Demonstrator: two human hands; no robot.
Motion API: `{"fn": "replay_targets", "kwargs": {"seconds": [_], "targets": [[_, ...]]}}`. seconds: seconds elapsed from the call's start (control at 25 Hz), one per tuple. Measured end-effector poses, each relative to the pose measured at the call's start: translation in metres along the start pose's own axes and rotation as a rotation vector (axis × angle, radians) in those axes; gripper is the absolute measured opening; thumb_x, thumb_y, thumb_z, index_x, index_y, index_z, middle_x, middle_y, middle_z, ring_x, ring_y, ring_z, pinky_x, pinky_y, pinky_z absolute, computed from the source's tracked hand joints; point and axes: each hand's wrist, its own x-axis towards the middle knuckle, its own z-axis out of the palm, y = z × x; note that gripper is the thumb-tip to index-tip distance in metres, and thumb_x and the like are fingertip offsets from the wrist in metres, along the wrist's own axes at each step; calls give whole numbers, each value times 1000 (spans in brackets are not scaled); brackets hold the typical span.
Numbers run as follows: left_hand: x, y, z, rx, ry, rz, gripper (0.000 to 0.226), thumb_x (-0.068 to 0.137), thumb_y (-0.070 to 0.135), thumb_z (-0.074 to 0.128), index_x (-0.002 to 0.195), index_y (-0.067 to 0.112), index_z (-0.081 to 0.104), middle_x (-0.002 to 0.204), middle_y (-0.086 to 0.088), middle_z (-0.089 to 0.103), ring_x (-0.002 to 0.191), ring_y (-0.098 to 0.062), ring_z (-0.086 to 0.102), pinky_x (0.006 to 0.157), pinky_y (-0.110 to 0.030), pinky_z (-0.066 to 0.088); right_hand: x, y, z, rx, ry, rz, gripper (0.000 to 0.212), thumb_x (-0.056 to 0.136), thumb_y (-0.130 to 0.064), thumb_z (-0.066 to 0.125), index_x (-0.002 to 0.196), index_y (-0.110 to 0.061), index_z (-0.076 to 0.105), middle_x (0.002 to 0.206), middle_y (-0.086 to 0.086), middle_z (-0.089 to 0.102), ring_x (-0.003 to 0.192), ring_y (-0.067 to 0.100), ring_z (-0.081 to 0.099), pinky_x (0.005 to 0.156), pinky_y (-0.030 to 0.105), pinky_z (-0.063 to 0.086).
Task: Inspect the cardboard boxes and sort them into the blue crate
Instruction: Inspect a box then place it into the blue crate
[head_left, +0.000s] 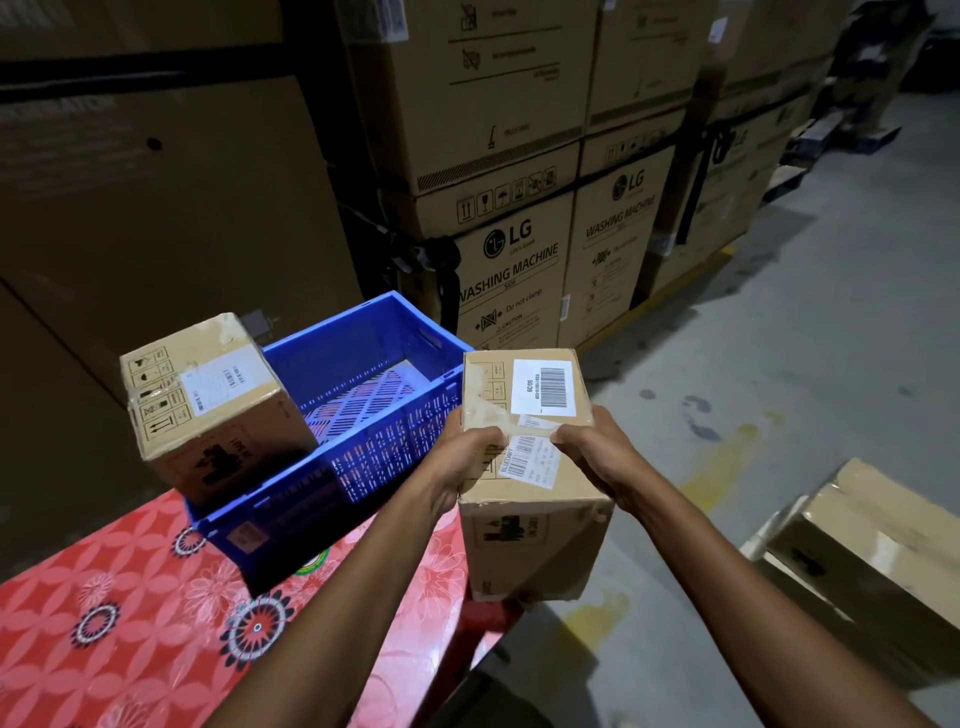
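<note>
Red floral cloth covers the table (130, 597), on which the blue crate (363, 452) is set; a grey concrete floor (805, 338) is seen at right. Stacked cartons (509, 249) behind are printed "LG" and "WASHING MACHINE". One cardboard box (208, 405) is propped in the crate's left end. A second box (535, 519), barcode-labelled, is held just right of the crate, with the fingers of the left hand (462, 462) and right hand (597, 457) clamped on it.
</note>
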Motion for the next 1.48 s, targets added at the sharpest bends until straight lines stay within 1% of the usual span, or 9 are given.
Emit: {"fn": "replay_targets", "kwargs": {"seconds": [0.16, 0.28, 0.44, 0.56, 0.72, 0.84, 1.12, 1.24, 1.48], "targets": [[14, 20, 5, 38, 7, 3, 41, 94, -3, 56, 133, 9, 53, 118, -11, 70, 99, -25, 73, 74, -39, 63, 9, -24, 3, -20, 0, -3, 54, 85, -25, 61, 138, -21, 48, 121, 1, 73, 96, 20, 78, 88, 46, 63], [29, 27, 10, -18, 20, -12, 40, 98, 3, 57, 137, 11, 53, 114, 0, 71, 95, -12, 70, 70, -32, 58, 26, -37, 2, 1, 52, 93, 66, 75, -31, 63, 136, -13, 50, 112, 6, 76, 87, 25, 79, 85, 51, 63], [44, 23, 10, 50, 72, -8, 43, 99, 16, 60, 141, 13, 55, 114, 5, 73, 94, -8, 71, 69, -28, 56, 27, -43, 4, 17, 121, 179, 34, 88, -38, 65, 112, -15, 69, 94, 5, 81, 83, 29, 79, 90, 51, 61], [48, 20, 7, 28, 99, -15, 39, 98, 16, 62, 136, 17, 56, 119, 3, 72, 97, -14, 72, 69, -31, 58, 32, -39, 4, 35, 107, 185, 28, 96, -37, 65, 113, -17, 69, 96, 4, 81, 81, 26, 79, 87, 46, 63], [53, 16, 4, 67, 130, -35, 37, 95, 21, 67, 131, 23, 62, 114, 4, 76, 99, -21, 75, 83, -45, 62, 35, -38, 3, -20, 135, 149, 31, 95, -41, 64, 115, -18, 71, 98, 1, 80, 80, 23, 79, 87, 48, 63], [52, 12, 5, 79, 150, -23, 37, 94, 24, 69, 130, 25, 62, 113, 5, 76, 98, -20, 75, 86, -49, 61, 30, -32, 2, -123, 185, 108, 29, 93, -50, 65, 101, -23, 70, 95, -1, 79, 79, 23, 79, 86, 49, 63], [32, 8, 10, 172, 225, 59, 34, 93, 34, 69, 125, 22, 64, 110, 1, 76, 89, -18, 77, 73, -40, 64, 6, -26, -1, -153, 206, 20, 44, 93, -57, 64, 112, -18, 70, 100, 2, 78, 84, 24, 77, 87, 48, 62], [19, 3, 10, 156, 222, 117, 35, 96, 39, 67, 127, 24, 63, 110, 2, 76, 90, -17, 77, 69, -37, 64, -10, -22, 1, -131, 222, -6, 59, 80, -69, 65, 115, -21, 69, 101, -1, 78, 84, 22, 78, 85, 49, 63], [-15, -9, 10, 108, 155, 220, 57, 82, 59, 70, 130, 30, 60, 116, 5, 75, 103, -17, 74, 89, -50, 60, -52, -15, 10, -114, 266, -121, 59, 76, -82, 53, 116, -38, 61, 106, -9, 76, 91, 18, 76, 89, 50, 60]]}}
